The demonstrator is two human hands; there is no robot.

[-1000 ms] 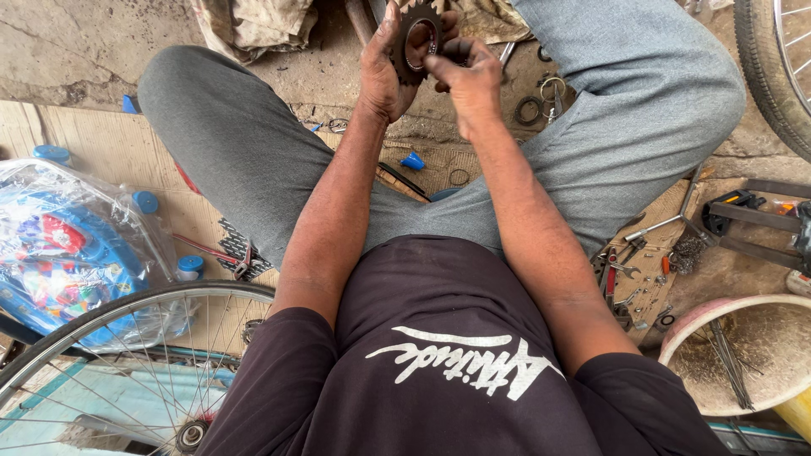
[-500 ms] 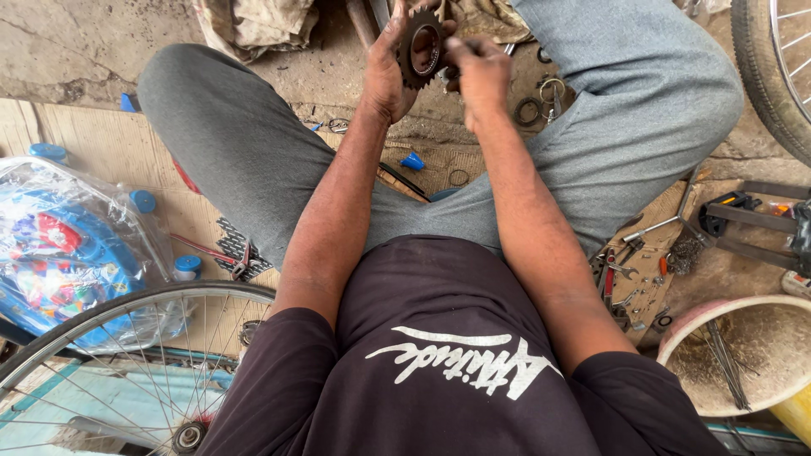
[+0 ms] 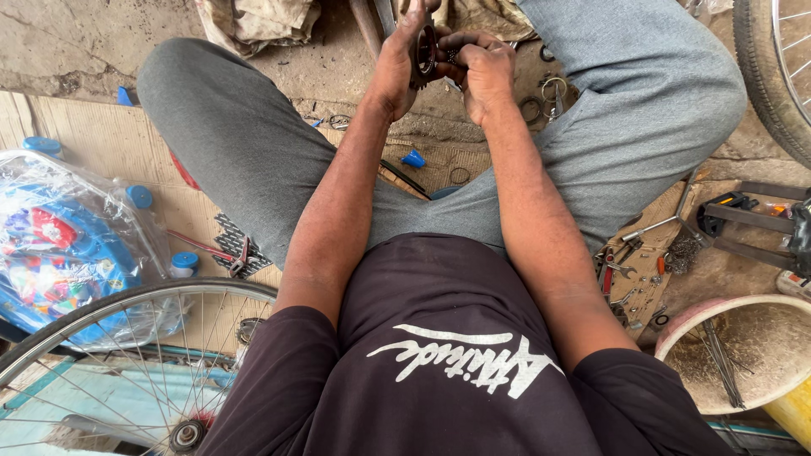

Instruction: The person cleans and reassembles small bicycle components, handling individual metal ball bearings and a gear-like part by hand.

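Note:
I sit on the ground with my knees spread, both arms stretched forward. My left hand (image 3: 395,61) holds a dark, greasy toothed sprocket (image 3: 424,52) upright, its edge turned toward me. My right hand (image 3: 483,69) is curled against the sprocket's right side, fingers closed around a small dark part that I cannot make out. The two hands touch at the top of the view, above the dirty ground between my legs.
A spoked bicycle wheel (image 3: 127,371) lies at the lower left beside a plastic-wrapped blue item (image 3: 63,253). Red pliers (image 3: 215,251) rest on cardboard. Spanners and small tools (image 3: 642,262) lie at the right, near a round basin (image 3: 743,355). A tyre (image 3: 777,76) stands at the top right.
The sprocket has turned from facing me to edge-on in my left hand. My right hand has closed in against its side. Both hands stay at the same height.

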